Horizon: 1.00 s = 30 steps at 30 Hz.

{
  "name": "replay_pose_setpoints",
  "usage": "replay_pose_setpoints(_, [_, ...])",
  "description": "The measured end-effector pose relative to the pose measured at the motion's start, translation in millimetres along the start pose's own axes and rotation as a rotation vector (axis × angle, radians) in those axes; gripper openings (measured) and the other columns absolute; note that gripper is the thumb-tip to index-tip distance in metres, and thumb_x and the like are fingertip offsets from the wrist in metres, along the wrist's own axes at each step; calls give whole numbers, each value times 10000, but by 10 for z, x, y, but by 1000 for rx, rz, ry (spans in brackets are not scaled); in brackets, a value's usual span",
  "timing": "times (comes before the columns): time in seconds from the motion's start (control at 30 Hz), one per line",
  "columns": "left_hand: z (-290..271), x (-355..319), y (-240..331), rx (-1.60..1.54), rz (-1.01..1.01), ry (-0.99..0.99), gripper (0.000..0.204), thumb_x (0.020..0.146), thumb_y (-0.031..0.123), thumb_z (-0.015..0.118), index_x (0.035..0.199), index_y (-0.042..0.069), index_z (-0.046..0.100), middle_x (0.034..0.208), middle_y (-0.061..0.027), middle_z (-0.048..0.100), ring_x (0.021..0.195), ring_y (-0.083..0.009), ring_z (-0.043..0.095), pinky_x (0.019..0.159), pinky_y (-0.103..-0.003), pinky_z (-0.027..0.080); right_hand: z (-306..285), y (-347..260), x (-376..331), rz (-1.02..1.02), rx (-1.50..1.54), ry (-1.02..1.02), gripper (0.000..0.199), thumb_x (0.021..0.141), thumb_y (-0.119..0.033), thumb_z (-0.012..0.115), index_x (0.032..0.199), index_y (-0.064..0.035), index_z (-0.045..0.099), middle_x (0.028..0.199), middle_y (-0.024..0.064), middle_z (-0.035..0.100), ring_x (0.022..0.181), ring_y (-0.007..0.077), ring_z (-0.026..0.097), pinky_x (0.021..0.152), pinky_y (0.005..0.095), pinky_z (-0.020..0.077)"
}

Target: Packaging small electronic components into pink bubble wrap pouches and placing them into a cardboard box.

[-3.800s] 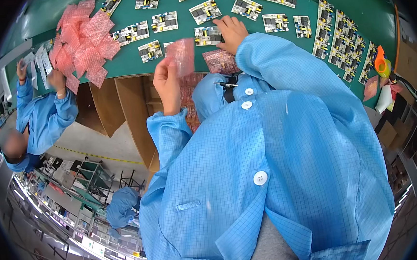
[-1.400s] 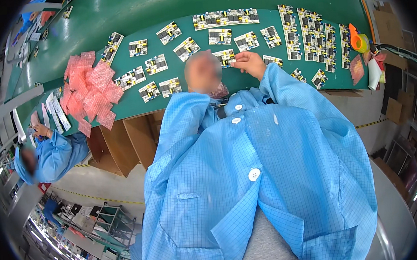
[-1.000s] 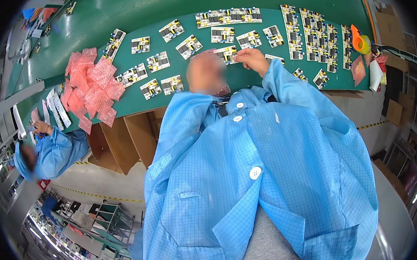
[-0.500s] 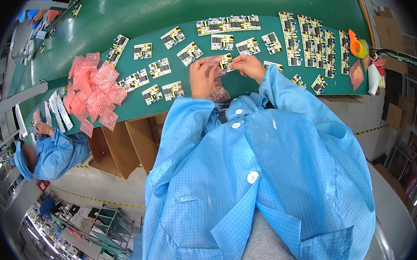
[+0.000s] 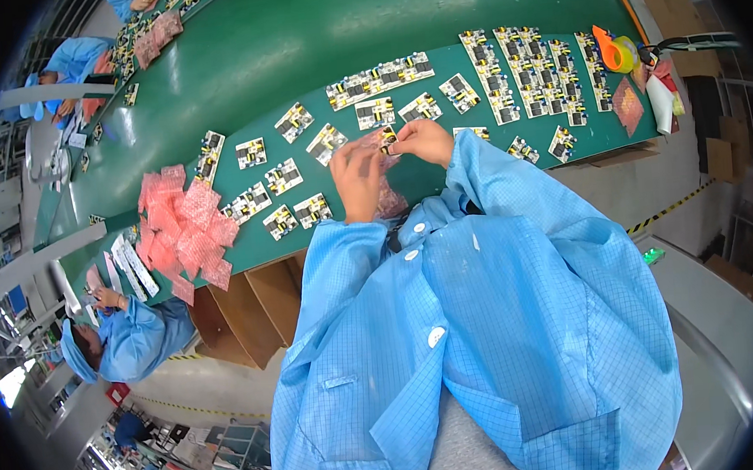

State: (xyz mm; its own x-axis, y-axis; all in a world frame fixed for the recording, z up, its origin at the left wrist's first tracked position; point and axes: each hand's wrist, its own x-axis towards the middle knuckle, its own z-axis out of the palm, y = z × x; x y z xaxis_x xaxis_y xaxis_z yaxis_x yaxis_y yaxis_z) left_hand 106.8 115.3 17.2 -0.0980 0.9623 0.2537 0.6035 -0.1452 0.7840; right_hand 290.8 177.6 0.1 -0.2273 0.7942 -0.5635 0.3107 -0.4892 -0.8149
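Note:
My left hand point(image 5: 360, 180) is closed on a pink bubble-wrap bag point(image 5: 390, 201), whose lower part hangs by the bench's near edge. At the bag's upper end, my right hand point(image 5: 427, 142) pinches a small circuit board point(image 5: 387, 138) by its right side. The board carries black and yellow parts. It lies against the pink wrap, and how far it sits inside the bag I cannot tell. Around both hands, several like boards lie apart on the green bench, among them one board point(image 5: 326, 143) just beyond my left fingers and another point(image 5: 375, 113) beyond my right hand.
A heap of pink bubble bags point(image 5: 188, 231) lies at the left. Joined board strips point(image 5: 489, 74) stand in rows at the right, near an orange tape dispenser point(image 5: 615, 51). Open cardboard boxes point(image 5: 238, 319) sit under the near edge. A co-worker point(image 5: 139, 334) works at the left.
The view has swung, shifting the bench's things in the picture. Both hands keep their hold on the bag and the board, with little visible change between them.

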Motion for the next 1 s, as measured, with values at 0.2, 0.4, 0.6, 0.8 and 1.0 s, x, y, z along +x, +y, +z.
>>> replay_pose_setpoints(0.2, [18, 51, 135, -30, -73, 18, 110, 792, 123, 748, 893, 95, 717, 1141, -111, 582, 1119, -311, 497, 973, -412, 385, -33, -13, -19, -29, 147, -77, 228, 786, -99, 765, 928, 10, 625, 869, 109, 717, 792, 143, 675, 701, 241, 514])
replay_pose_setpoints(0.4, [-24, 110, 242, 22, -9, 52, 110, 799, 139, 755, 900, 100, 732, 1214, -117, 559, 1194, -319, 461, 1019, -426, 364, -70, 59, -61, -60, 237, -76, 204, 804, -88, 751, 931, 10, 626, 912, 106, 716, 844, 149, 683, 716, 243, 519])
replay_pose_setpoints(0.6, [-77, 203, 479, 48, 104, 20, 144, 767, 151, 777, 893, 101, 728, 1318, -151, 517, 1259, -371, 436, 1043, -464, 355, -49, -295, -426, -4, 420, 61, 270, 791, -176, 779, 981, -38, 646, 815, 28, 679, 646, 62, 562, 541, 212, 409])
replay_pose_setpoints(0.8, [-457, 434, 824, -439, -91, 64, 475, 955, 204, 594, 1370, 46, 426, 1448, -132, 435, 1341, -272, 417, 1021, -380, 432, -167, -285, -535, -144, 642, -29, 300, 854, -152, 715, 1111, -30, 620, 876, 15, 675, 666, 67, 556, 546, 207, 390])
replay_pose_setpoints(1.0, [-726, 591, 512, -842, -413, -299, 355, 1001, 206, 523, 1305, 24, 510, 1241, -98, 589, 1124, -200, 585, 935, -324, 490, -296, -549, -886, -250, 834, -203, 273, 875, -106, 682, 1128, -36, 605, 757, -19, 571, 554, 59, 444, 515, 232, 340])
